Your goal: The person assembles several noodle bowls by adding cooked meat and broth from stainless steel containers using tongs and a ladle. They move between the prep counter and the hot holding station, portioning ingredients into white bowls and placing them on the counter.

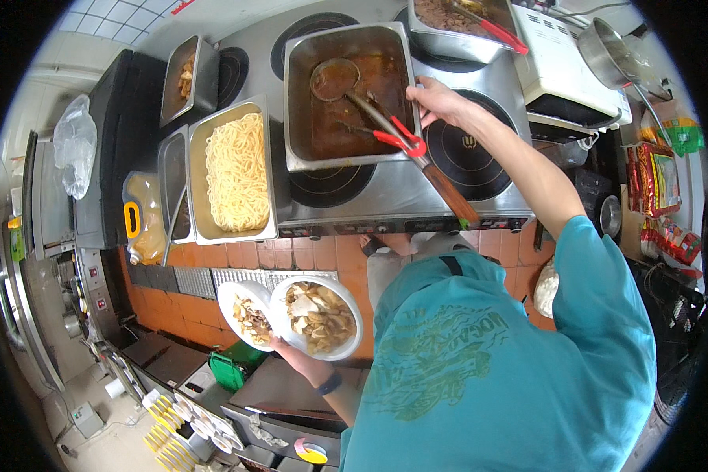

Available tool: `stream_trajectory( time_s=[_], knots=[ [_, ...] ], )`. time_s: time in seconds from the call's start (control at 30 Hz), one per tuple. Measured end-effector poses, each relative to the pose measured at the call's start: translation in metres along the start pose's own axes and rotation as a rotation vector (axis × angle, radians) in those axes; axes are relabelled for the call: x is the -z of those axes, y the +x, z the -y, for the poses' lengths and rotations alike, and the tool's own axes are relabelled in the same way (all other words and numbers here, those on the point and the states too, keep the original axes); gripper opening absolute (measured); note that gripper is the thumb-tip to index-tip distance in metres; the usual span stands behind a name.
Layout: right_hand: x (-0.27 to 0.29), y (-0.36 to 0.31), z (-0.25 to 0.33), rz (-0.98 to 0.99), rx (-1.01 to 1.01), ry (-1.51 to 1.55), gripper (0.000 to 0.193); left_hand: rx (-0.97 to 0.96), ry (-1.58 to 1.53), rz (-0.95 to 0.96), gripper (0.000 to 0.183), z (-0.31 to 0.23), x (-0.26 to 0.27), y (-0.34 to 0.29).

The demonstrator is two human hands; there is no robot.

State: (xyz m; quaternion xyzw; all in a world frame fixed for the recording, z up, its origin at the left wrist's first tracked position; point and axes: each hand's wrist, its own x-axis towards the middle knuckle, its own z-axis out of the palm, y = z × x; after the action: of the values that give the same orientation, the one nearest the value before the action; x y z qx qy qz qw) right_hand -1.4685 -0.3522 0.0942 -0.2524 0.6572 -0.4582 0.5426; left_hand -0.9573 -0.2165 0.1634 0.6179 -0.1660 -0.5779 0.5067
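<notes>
The fingers of the left hand (299,360) are clamped on the edges of two white bowls, the left bowl (230,293) and the right bowl (334,354), probably so that one hand can carry both. The bowls, filled with pale and brown pieces, hang above the tiled floor (315,259), apart from the tabletop (403,187). The fingers of the right hand (440,102) are bent at the right rim of a deep steel pan (289,102), perhaps to steady it; I cannot tell whether they grip. In its brown sauce lies a ladle (448,193), handle leaning out over the near edge, presumably within reach; red-handled tongs (405,141) cross it. Left of the pan stands a tray of noodles (236,173), with an oil jug (143,220) further out
</notes>
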Motion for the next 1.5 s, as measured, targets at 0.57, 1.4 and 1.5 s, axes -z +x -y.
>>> stream_trajectory(
  time_s=[0.57,1.4,1.5],
  knots=[
    [0.003,0.138,0.052,-0.385,0.033,-0.133,0.037,0.043,-0.028,-0.019,0.071,0.013,0.008,-0.012],
    [0.009,0.271,0.172,-0.544,0.119,-0.533,0.028,0.054,-0.062,-0.028,0.078,0.015,-0.084,-0.056],
    [0.009,0.248,0.16,-0.429,0.188,-0.075,0.031,0.043,-0.017,-0.022,0.078,0.019,-0.07,-0.053]
  ],
)
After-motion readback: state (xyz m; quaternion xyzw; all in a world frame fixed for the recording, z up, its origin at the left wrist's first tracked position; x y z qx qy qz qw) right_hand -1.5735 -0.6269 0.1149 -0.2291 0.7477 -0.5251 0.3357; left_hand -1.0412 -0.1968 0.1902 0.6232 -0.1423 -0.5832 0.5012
